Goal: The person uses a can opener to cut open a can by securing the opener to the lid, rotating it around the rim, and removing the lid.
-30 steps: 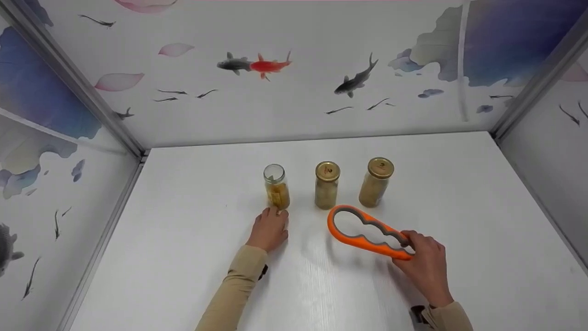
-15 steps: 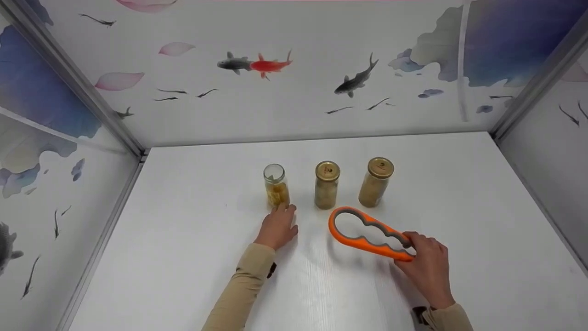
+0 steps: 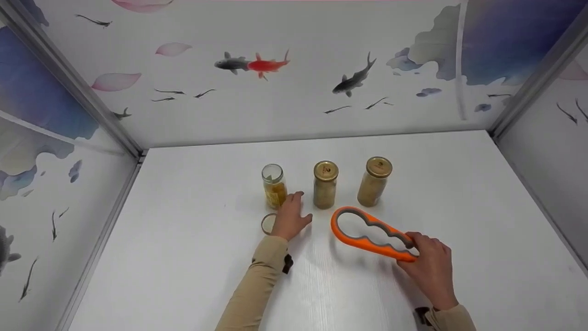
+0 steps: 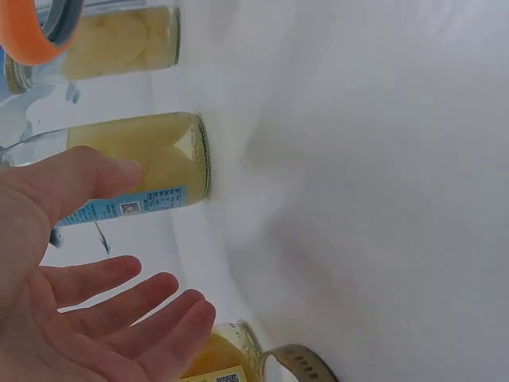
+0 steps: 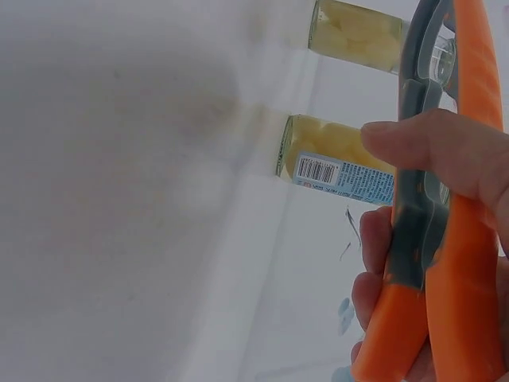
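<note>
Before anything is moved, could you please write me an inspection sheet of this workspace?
Surface: white table
Job's things: open jar, middle lidded jar and right lidded jar, all upright; loose lid near the open jar; orange-and-grey tool
Clutter: nothing seen
Hands: left hand near the open jar, fingers extended, holding nothing; right hand grips the tool
Cables: nothing seen
Surroundings: white walls printed with fish

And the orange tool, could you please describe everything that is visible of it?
The orange tool is long and loop-shaped, plastic-looking, with a wavy grey inner lining. The right hand grips its near end, partly hiding it. Its rounded end points left and forward; it appears held above the table.
</note>
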The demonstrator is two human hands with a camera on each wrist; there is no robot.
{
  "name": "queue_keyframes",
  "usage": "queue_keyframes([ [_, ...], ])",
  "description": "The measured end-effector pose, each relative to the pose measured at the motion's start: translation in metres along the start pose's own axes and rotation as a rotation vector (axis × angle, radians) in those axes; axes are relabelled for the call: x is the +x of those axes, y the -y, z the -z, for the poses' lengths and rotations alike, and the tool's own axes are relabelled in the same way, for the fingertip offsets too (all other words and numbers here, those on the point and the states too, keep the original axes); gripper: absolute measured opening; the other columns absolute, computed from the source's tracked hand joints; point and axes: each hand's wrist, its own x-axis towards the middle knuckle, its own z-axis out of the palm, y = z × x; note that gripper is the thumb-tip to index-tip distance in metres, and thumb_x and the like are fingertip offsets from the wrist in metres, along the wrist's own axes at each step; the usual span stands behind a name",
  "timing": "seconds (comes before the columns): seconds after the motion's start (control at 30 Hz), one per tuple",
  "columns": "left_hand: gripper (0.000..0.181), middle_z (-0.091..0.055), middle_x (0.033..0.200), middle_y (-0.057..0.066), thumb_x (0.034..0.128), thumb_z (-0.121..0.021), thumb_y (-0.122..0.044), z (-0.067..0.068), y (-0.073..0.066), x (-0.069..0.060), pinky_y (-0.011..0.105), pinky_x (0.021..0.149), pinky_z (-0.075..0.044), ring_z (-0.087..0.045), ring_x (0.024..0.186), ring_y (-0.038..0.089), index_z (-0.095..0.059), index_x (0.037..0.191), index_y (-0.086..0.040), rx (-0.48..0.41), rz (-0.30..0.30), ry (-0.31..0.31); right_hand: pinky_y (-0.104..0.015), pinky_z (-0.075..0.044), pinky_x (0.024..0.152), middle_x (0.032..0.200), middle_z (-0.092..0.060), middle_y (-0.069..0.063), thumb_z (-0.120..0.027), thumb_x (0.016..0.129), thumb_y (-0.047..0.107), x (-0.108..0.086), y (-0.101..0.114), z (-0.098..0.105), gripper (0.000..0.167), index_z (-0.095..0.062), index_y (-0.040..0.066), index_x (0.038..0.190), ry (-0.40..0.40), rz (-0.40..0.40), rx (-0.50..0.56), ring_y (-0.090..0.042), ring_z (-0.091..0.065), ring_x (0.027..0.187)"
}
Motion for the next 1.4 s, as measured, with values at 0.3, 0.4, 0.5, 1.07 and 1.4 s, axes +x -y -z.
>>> queue_keyframes([
  [0.3,0.06,-0.055,0.123,0.022,0.0813,-0.077,-0.012,-0.005,-0.006,0.015,0.041,0.095,-0.046,-0.056,0.112,0.032,-0.049,0.132,0.005,-0.009,0.005,-0.032,-0.06,-0.035,0.084,0.085,-0.067,-0.011,-0.084,0.061,-0.001,-0.002,0.0,0.003,0.047,-0.066,0.0,0.104,0.032,-0.027,0.003,-0.033,-0.054,0.081],
  [0.4,0.061,-0.057,0.122,0.021,0.0799,-0.078,-0.012,-0.007,-0.009,0.019,0.04,0.094,-0.046,-0.057,0.111,0.031,-0.05,0.131,0.004,-0.012,0.038,-0.035,-0.06,-0.036,0.084,0.085,-0.067,-0.012,-0.084,0.062,0.0,-0.002,0.0,0.002,0.047,-0.066,0.0,0.105,0.054,-0.044,-0.001,-0.033,-0.054,0.081],
  [0.5,0.065,-0.057,0.123,0.019,0.0782,-0.08,-0.013,-0.01,-0.012,0.024,0.039,0.095,-0.046,-0.057,0.111,0.03,-0.049,0.133,0.003,-0.028,0.065,-0.042,-0.06,-0.036,0.084,0.086,-0.068,-0.012,-0.085,0.062,0.001,-0.002,0.0,0.002,0.048,-0.066,-0.001,0.106,0.065,-0.048,-0.005,-0.034,-0.055,0.081],
  [1.07,0.073,-0.057,0.129,0.017,0.0736,-0.083,-0.017,-0.018,-0.024,0.045,0.041,0.097,-0.045,-0.055,0.117,0.029,-0.047,0.135,-0.003,-0.263,0.152,-0.086,-0.058,-0.036,0.084,0.085,-0.067,-0.011,-0.084,0.062,0.0,-0.007,-0.001,-0.001,0.048,-0.065,-0.001,0.106,0.078,-0.08,-0.008,-0.033,-0.054,0.082],
  [1.4,0.074,-0.05,0.138,0.014,0.0769,-0.075,-0.005,-0.023,-0.015,0.049,0.041,0.104,-0.039,-0.046,0.128,0.029,-0.04,0.142,-0.007,-0.473,0.046,-0.002,-0.058,-0.037,0.084,0.085,-0.067,-0.012,-0.085,0.062,0.002,-0.007,0.005,-0.002,0.048,-0.065,-0.002,0.106,0.086,-0.078,-0.029,-0.033,-0.054,0.081],
])
